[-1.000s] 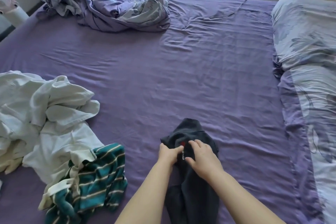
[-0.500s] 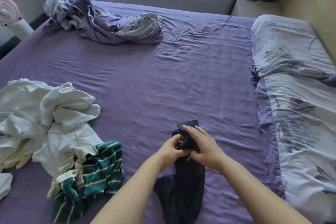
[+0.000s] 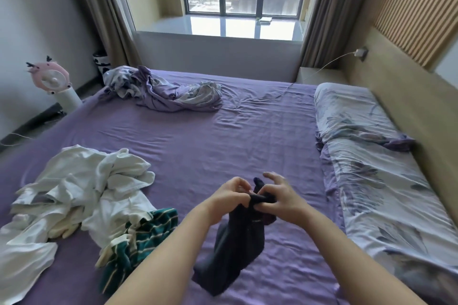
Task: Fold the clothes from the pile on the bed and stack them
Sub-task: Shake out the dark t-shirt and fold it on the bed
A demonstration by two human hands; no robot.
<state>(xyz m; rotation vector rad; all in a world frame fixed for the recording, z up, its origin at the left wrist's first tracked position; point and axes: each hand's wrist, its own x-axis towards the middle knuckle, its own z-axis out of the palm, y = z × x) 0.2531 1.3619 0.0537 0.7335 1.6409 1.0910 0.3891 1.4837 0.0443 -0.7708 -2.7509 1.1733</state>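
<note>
A dark navy garment [image 3: 235, 242] hangs bunched over the purple bed sheet [image 3: 203, 146], its lower end touching the sheet. My left hand [image 3: 226, 199] grips its top edge with curled fingers. My right hand [image 3: 278, 199] pinches the same edge beside it, some fingers spread. The pile of clothes lies at the left: crumpled white garments [image 3: 81, 188] and a green striped garment [image 3: 138, 240] at its near corner.
A crumpled lilac and grey duvet cover [image 3: 163, 91] lies at the far left of the bed. Floral pillows [image 3: 366, 156] run along the right side by the headboard. A pink fan [image 3: 50, 79] stands left of the bed. A white cable [image 3: 285, 91] trails onto the sheet.
Both hands have lifted the dark garment's top edge off the sheet and bunched it between them. The camera has tilted up, bringing the window into view.
</note>
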